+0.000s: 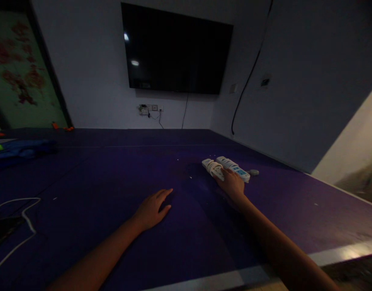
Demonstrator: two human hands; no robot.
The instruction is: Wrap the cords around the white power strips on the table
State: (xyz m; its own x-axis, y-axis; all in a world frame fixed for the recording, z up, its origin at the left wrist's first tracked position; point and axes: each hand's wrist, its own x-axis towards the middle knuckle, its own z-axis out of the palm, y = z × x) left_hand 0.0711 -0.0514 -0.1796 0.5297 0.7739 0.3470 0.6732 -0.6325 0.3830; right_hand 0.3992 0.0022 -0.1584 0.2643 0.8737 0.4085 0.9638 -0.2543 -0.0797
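Note:
Two white power strips lie side by side on the purple surface [173, 234], each with its cord wound around it. My right hand [233, 186] is closed around the near end of the left power strip [213, 166]. Right beside it is the other power strip [240, 172], which has blue socket faces; a light plug [253, 172] rests by its near end. My palm and some fingertips are hidden from view. To the left, my left hand [152, 209] is held low over the surface, fingers stretched and thumb apart, with nothing in it.
A white cable [30, 221] curls beside a dark flat object [5, 231] at the left. Behind it lies blue cloth [25, 148]. A television [178, 48] hangs on the wall above sockets [154, 108]. The surface has a pale front edge [228, 281].

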